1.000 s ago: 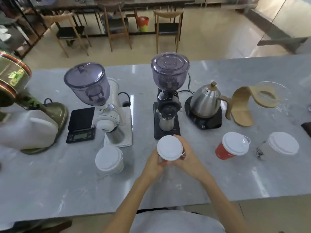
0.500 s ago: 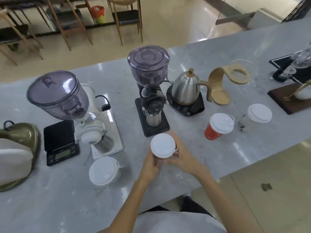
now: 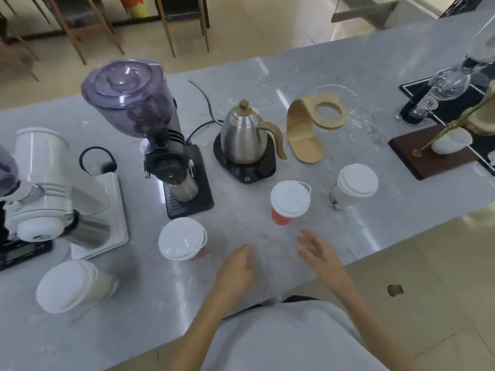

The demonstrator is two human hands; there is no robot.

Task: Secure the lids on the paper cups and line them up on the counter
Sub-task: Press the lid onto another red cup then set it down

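Several lidded paper cups stand on the grey marble counter (image 3: 267, 231). A red cup with a white lid (image 3: 182, 239) sits in front of the black grinder. Another red cup with a white lid (image 3: 289, 200) stands to its right. A white cup (image 3: 357, 181) is further right and a fourth white cup (image 3: 67, 286) stands at the near left. My left hand (image 3: 237, 267) hovers just right of the near red cup, fingers loosely curled, holding nothing. My right hand (image 3: 318, 254) is below the second red cup with fingers spread and holds nothing.
A black grinder (image 3: 150, 135), a white grinder (image 3: 53, 188) and a steel kettle on its base (image 3: 245, 137) line the back. A wooden dripper stand (image 3: 308, 129) and glass brewing gear on a dark board (image 3: 439, 153) sit at the right. The counter's near edge runs diagonally.
Both hands let go of the red cup, which now stands on the counter in front of the black grinder. The hands have drawn back and to the right. The view has swung right.
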